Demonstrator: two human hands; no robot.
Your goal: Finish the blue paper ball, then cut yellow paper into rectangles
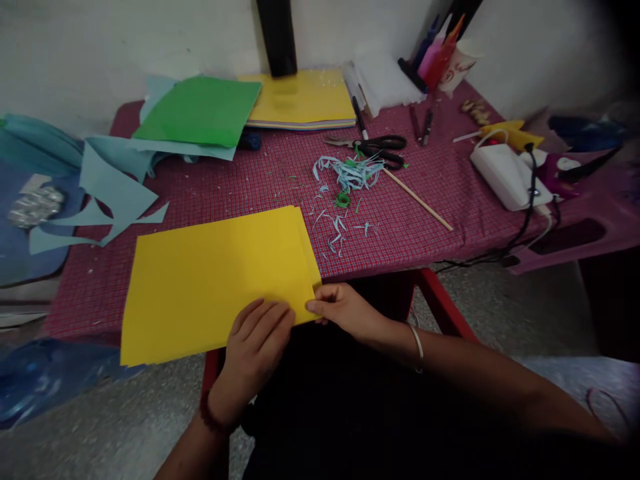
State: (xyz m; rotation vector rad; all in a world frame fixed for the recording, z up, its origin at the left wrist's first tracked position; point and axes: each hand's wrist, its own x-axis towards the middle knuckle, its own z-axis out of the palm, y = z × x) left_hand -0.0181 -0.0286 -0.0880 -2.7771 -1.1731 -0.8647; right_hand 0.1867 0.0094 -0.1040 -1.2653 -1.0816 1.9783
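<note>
Yellow paper sheets (215, 273), lying loosely stacked, stretch across the front of the table and past its near edge. My left hand (260, 337) rests flat on their lower edge, fingers stretched out. At the lower right corner my right hand (345, 308) pinches the yellow paper between thumb and fingers. Along the right side the sheets' edges are slightly offset. Beyond them lie curled pale blue paper strips (350, 172), a small green paper coil (343, 199), black-handled scissors (385, 143) and a thin wooden stick (420, 200).
Green paper (200, 110) and cut light blue paper (117, 180) lie at the left. A yellow paper stack (305, 100) is at the back. Coloured bottles (440, 60) stand back right, near a white power strip (510, 177) with cables. A red chair (445, 303) is under the edge.
</note>
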